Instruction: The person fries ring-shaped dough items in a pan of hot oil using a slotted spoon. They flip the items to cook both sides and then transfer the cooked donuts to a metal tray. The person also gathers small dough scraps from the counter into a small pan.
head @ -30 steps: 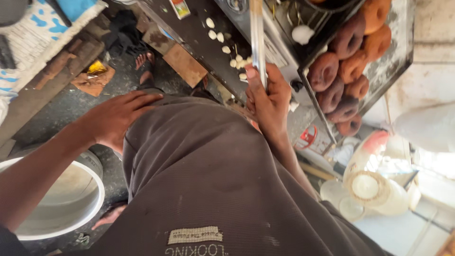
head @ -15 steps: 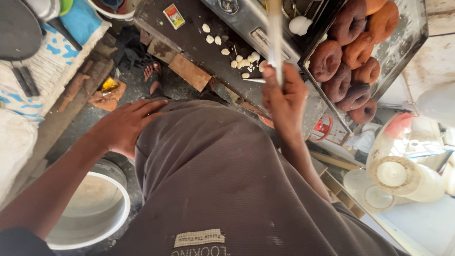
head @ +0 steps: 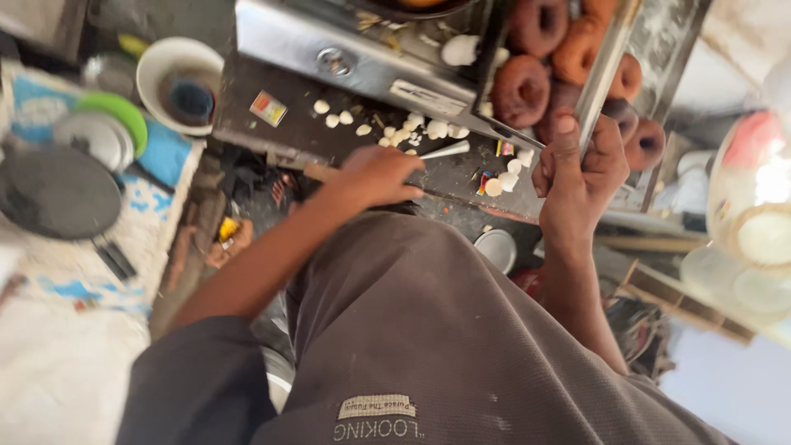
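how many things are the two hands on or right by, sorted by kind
Long metal rod gripped in the right hand: 1
Small white cone by the left hand: 1
Brown ring-shaped fried doughnuts on the metal tray, some partly hidden: about 7
Total: about 9

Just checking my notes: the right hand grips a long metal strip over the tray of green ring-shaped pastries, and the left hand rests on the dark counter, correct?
Not quite: the head view shows brown ring-shaped pastries, not green. The right hand grips the metal strip, and the left hand rests on the dark counter.
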